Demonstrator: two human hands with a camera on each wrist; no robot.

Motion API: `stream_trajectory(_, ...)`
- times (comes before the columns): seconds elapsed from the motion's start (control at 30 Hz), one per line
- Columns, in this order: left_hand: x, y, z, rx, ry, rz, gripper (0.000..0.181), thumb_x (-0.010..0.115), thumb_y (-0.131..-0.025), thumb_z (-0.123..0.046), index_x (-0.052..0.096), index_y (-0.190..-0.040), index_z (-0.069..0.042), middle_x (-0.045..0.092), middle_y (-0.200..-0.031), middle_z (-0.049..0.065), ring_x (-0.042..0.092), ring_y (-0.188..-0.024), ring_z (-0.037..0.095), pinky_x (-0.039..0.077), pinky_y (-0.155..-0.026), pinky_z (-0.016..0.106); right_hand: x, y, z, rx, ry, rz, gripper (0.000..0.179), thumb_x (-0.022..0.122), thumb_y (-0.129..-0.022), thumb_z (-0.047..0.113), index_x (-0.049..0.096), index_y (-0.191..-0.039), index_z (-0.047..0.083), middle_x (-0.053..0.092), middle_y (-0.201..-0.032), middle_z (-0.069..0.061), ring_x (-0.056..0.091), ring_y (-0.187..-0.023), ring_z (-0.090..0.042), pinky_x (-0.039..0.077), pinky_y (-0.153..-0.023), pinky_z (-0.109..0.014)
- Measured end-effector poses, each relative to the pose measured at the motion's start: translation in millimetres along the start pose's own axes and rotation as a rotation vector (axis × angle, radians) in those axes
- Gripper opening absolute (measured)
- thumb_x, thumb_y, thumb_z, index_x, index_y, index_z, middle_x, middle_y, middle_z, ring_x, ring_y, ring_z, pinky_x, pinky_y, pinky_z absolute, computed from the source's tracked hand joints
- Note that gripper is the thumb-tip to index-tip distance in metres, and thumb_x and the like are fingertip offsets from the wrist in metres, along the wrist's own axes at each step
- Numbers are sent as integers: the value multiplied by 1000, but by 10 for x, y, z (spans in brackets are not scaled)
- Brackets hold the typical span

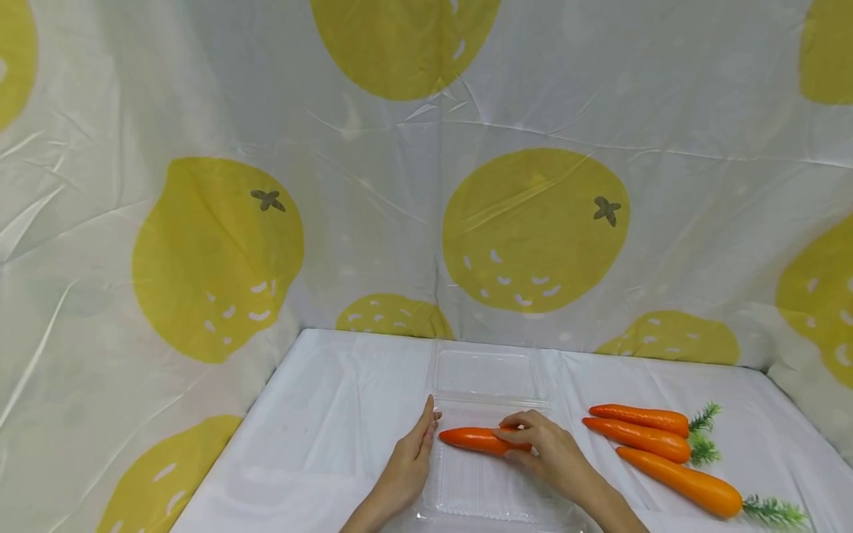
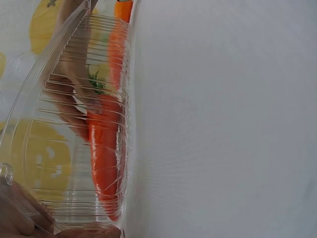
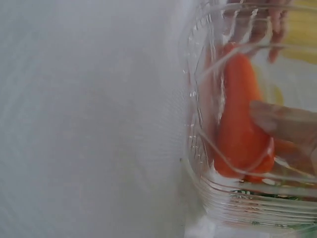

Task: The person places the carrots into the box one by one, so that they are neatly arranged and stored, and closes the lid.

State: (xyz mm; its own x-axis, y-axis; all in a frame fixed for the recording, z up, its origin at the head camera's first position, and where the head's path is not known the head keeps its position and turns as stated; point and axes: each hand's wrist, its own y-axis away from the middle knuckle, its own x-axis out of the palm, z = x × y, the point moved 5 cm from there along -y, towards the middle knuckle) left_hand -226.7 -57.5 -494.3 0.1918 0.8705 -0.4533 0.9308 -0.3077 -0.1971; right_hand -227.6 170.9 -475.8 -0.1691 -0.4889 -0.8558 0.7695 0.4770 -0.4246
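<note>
My right hand (image 1: 543,448) grips an orange carrot (image 1: 473,439) near its thick end, thumb and fingers on either side. The carrot lies crosswise in a clear plastic clamshell box (image 1: 480,488), its tip toward the left wall. In the left wrist view, the carrot (image 2: 105,158) shows through the ribbed wall, with some green leaves behind it. My left hand (image 1: 406,463) rests along the left side of the box, its fingers mostly straight against the wall. The right wrist view shows my right thumb on the carrot (image 3: 240,119).
Three more carrots with green tops, a back one (image 1: 640,418), a middle one (image 1: 640,438) and a front one (image 1: 686,481), lie right of the box. The box's lid (image 1: 486,374) lies folded back. A lemon-print curtain (image 1: 373,222) hangs behind the white-covered table (image 1: 306,414).
</note>
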Motion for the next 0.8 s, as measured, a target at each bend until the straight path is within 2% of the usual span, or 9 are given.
stream_trajectory(0.33, 8, 0, 6, -6, -12, -10, 54, 36, -114, -16, 22, -162, 5, 51, -153, 29, 52, -140, 45, 37, -116, 60, -39, -11, 24, -23, 41, -80, 33, 91, -77, 15, 84, -108, 22, 72, -109, 8, 66, -98, -13, 61, -81, -30)
stream_trajectory(0.47, 17, 2, 7, -12, -6, -10, 54, 36, -114, -14, 22, -162, 4, 49, -154, 28, 51, -141, 44, 36, -116, 59, -102, -15, 51, -42, 46, -114, 28, 90, -79, 19, 84, -106, 22, 73, -107, 9, 67, -95, -13, 60, -81, -32)
stream_trajectory(0.63, 10, 3, -2, -8, -5, -17, 54, 37, -114, -16, 23, -162, 4, 49, -154, 29, 51, -141, 44, 37, -116, 59, -191, -25, 61, -2, -3, -110, 26, 86, -84, 20, 82, -109, 20, 74, -111, 8, 68, -98, -15, 59, -83, -36)
stream_trajectory(0.8, 0, 1, -10, 1, -2, -22, 54, 37, -114, -17, 24, -162, 3, 49, -154, 29, 51, -141, 45, 37, -116, 61, -250, -14, 30, 69, -18, -73, 30, 84, -86, 21, 80, -115, 23, 73, -116, 8, 68, -104, -16, 59, -88, -42)
